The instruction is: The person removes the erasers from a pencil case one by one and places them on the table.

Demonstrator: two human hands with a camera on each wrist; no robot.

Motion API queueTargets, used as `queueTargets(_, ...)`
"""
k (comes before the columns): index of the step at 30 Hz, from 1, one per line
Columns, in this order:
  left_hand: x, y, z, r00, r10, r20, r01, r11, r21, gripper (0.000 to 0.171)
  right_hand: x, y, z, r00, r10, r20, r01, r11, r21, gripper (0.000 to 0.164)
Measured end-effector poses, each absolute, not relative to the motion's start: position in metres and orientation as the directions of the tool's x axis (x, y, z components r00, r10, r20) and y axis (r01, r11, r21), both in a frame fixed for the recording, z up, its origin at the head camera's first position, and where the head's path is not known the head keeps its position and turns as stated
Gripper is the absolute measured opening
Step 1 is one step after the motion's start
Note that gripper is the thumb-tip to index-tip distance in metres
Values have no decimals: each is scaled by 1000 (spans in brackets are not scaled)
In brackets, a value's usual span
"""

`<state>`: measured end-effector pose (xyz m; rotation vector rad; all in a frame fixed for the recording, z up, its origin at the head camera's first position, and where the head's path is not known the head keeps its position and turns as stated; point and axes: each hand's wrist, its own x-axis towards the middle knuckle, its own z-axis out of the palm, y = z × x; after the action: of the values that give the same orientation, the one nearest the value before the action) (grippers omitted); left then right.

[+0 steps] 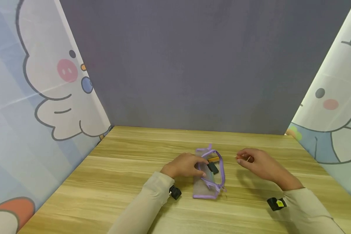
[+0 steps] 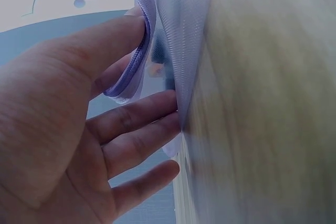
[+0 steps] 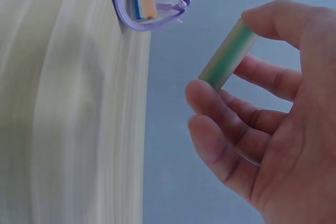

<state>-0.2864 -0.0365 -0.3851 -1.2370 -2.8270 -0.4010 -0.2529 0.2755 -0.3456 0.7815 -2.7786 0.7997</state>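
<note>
A mesh zip pouch with purple trim lies unzipped on the table, its mouth facing right. My left hand is at its left side and pinches the zippered edge between thumb and finger, other fingers against the mesh. Inside lie an orange block and a dark block; a pale greenish piece beneath them is hard to make out. Right of the pouch, my right hand is raised above the table and pinches a small striped eraser, green and pale on one face, orange on another.
The wood-grain table runs back to a dark grey panel. Cartoon-printed curtains flank it on both sides. A small black camera sits on the left wrist, another black camera on the right.
</note>
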Motion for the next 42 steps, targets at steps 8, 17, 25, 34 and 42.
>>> queueTargets(8, -286, -37, -387, -690, 713, 123, 720, 660, 214, 48, -257, 284, -344, -846, -439, 302, -532, 725, -437, 21)
queueTargets(17, -287, -37, -384, -684, 718, 128, 725, 649, 231, 47, -258, 296, -345, -863, -402, 305, -503, 736, -453, 23)
queueTargets(25, -286, -37, -384, -691, 712, 122, 717, 653, 244, 47, -259, 303, -344, -884, -372, 284, -466, 758, -457, 27)
queueTargets(34, -286, -37, -385, -690, 714, 118, 718, 655, 236, 47, -260, 309, -346, -892, -359, 276, -451, 761, -467, 27)
queueTargets(42, -286, -36, -385, -697, 708, 115, 711, 662, 238, 47, -262, 317, -350, -898, -350, 267, -438, 767, -469, 30)
